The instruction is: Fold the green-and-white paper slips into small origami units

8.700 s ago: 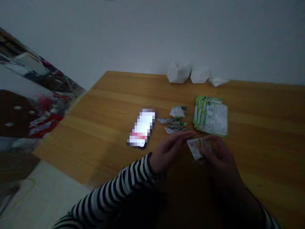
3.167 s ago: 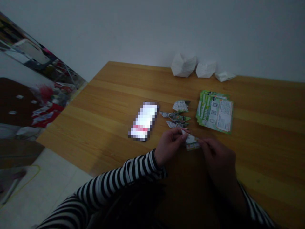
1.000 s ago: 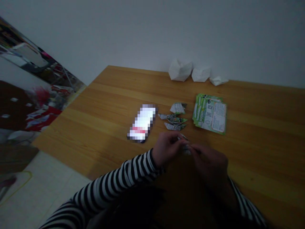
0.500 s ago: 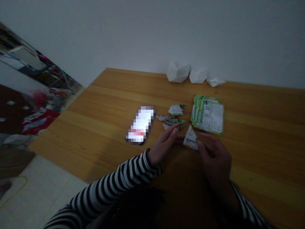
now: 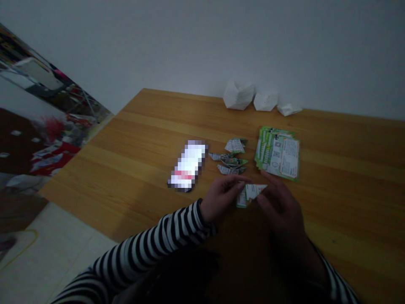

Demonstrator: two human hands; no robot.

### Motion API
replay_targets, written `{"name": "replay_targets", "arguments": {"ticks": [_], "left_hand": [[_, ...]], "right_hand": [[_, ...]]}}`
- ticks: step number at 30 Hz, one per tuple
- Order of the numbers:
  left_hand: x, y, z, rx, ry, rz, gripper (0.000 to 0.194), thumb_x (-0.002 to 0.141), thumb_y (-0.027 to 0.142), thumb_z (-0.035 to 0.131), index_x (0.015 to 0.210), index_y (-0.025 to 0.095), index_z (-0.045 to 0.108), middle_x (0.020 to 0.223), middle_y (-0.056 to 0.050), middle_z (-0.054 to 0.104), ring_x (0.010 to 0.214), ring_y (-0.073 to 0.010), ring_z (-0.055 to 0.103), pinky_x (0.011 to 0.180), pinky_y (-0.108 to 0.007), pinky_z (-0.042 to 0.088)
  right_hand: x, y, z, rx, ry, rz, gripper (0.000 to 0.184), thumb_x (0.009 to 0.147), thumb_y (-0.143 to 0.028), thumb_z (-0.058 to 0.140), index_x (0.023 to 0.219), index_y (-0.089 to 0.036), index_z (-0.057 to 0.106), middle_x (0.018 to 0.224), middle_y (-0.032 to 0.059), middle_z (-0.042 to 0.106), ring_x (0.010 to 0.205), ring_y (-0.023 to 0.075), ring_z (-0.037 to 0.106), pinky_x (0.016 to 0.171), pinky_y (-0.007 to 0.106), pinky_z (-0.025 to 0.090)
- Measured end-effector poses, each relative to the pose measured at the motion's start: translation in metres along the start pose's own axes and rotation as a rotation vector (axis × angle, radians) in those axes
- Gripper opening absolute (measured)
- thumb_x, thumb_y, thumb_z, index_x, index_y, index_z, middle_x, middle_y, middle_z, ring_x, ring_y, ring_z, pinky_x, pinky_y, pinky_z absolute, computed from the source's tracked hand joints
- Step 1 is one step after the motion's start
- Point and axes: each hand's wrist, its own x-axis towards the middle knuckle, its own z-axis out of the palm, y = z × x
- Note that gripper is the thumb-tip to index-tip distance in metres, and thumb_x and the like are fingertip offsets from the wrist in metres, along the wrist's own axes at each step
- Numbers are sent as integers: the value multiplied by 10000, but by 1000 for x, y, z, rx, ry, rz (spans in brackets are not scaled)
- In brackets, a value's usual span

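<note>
A small folded paper piece [image 5: 252, 192], white and green with print, is held between both hands near the table's front. My left hand [image 5: 221, 197] pinches its left end between thumb and fingers. At its right end, my right hand [image 5: 283, 207] grips it with thumb and forefinger. Just beyond my left hand lie several folded printed paper pieces [image 5: 234, 161], grouped close together. Past my right hand rests a stack of green-and-white printed leaflets [image 5: 280, 154].
A phone [image 5: 189, 165] with a lit, blurred screen lies left of the folded pieces on the wooden table [image 5: 126, 143]. Several white folded paper shapes [image 5: 238, 96] stand along the wall. Beyond the table's left edge is clutter with red items [image 5: 53, 158].
The folded paper has turned from point-up to lying sideways between my hands. My left hand has shifted down off the grouped pieces and now grips the paper's left end.
</note>
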Motion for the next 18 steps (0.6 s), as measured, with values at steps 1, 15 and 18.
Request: {"name": "replay_targets", "arguments": {"ticks": [1, 15, 18], "left_hand": [[0, -2, 1, -40, -31, -13, 318, 840, 360, 603, 1063, 133, 606, 711, -11, 627, 614, -111, 565, 593, -218, 432], [-2, 5, -5, 390, -262, 345, 316, 808, 275, 662, 1101, 159, 639, 859, -68, 654, 808, -171, 616, 772, -286, 483], [-2, 6, -7, 517, -354, 461, 192, 857, 236, 589, 965, 132, 709, 837, -94, 664, 773, -166, 631, 742, -273, 486]], "right_hand": [[1, 0, -1, -6, -25, 3, 439, 828, -297, 616, 1258, -241, 548, 796, 4, 660, 647, 140, 602, 610, 259, 506], [10, 9, -11, 572, -245, 380, 534, 836, -333, 635, 1311, -288, 395, 707, -34, 612, 608, 128, 592, 557, 212, 454], [9, 8, -9, 606, -364, 394, 587, 845, -334, 630, 1346, -299, 327, 712, -34, 629, 623, 138, 610, 579, 226, 465]]}}
